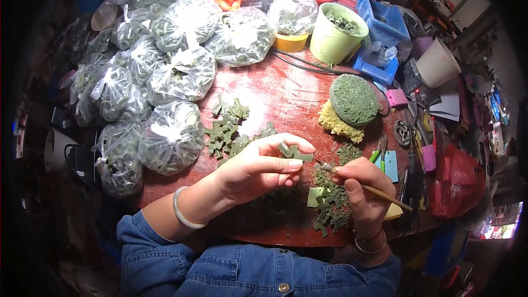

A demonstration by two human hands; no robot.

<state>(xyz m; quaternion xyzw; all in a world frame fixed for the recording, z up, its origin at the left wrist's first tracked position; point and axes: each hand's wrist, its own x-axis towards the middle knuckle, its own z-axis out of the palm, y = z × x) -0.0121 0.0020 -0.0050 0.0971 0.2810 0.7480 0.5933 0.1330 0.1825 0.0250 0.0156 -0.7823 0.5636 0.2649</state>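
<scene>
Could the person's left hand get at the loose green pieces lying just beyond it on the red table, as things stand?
Probably yes. The loose green pieces lie uncovered just beyond the left hand, with nothing between. That hand already pinches a small green piece, though, so it would likely need to free its fingers.

Red table (286,85) bears clear bags (170,135), green pieces (225,129), pale tub (335,36)

I'm seeing bright overhead light glaring off the clear bags (173,77) beyond my left hand (258,168); fisheye edges are bending and darkening into blurry vignette.
</scene>
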